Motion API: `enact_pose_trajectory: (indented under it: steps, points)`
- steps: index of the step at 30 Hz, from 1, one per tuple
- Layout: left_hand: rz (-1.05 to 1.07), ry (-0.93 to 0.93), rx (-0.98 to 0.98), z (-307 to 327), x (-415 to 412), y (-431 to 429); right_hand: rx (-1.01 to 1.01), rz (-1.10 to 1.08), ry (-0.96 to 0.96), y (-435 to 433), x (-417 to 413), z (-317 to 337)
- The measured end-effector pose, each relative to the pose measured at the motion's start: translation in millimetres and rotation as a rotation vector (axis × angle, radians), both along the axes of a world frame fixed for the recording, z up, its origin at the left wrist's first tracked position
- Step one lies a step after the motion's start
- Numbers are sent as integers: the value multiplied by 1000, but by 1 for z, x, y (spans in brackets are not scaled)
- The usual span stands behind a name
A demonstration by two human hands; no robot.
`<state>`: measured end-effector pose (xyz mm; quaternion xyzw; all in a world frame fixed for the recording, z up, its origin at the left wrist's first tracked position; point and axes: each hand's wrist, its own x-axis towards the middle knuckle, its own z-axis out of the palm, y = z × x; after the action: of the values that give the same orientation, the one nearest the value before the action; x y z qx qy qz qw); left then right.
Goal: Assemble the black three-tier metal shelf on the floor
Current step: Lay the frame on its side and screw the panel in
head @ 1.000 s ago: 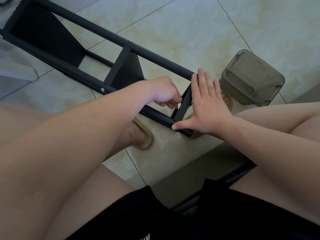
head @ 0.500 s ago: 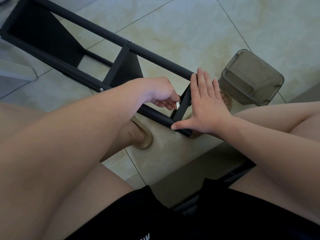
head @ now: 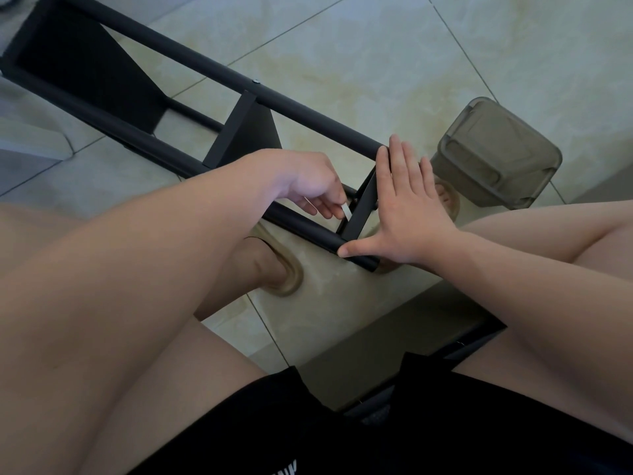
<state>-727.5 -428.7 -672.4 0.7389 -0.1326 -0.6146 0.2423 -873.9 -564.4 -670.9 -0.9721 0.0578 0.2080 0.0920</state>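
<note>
The black metal shelf [head: 191,60] lies on its side on the tiled floor, running from the top left toward the middle. Two black panels sit between its round posts, and a third panel [head: 359,214] stands at the near end. My right hand [head: 411,204] lies flat against the outer face of that near panel, fingers straight, thumb on the lower post's end. My left hand [head: 308,186] reaches inside the frame and pinches a small silvery tool [head: 346,211] against the panel's inner face near a screw. What the tool's tip touches is hidden.
A translucent grey plastic box [head: 496,156] lies tipped on the floor just right of the shelf's end. My bare knees and sandalled feet sit under and beside the frame. A grey surface edge shows at the far left.
My left hand has turned and pulled back slightly, so the small silvery tool now shows between its fingers. The right hand stays flat on the end panel. The shelf has barely shifted.
</note>
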Motion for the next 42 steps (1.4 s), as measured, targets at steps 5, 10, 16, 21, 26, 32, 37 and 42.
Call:
enact_pose_trajectory:
  steps: [5, 10, 16, 21, 26, 32, 37, 42]
  points:
    - [-94, -24, 11, -3, 4, 4, -9, 4, 7, 0, 0, 0]
    - [-208, -61, 42, 2, 6, 6, -7, 2, 19, 0, 1, 1]
    - [-309, -134, 78, 5, 3, 5, -7, -1, 16, 0, 1, 1]
    - [-428, -206, 94, 5, 2, 2, -8, -6, 14, 1, 1, 2]
    - [-513, -242, 108, 6, 0, 3, -5, -7, 14, 1, 1, 1]
    - [-271, -194, -4, 6, 5, 4, 2, -1, 9, -1, 1, 1]
    - [85, -92, -110, -4, -5, 1, -4, -1, 13, -1, 2, 0]
    - [240, 16, -68, -7, -12, -3, 4, -7, 8, -1, 2, -1]
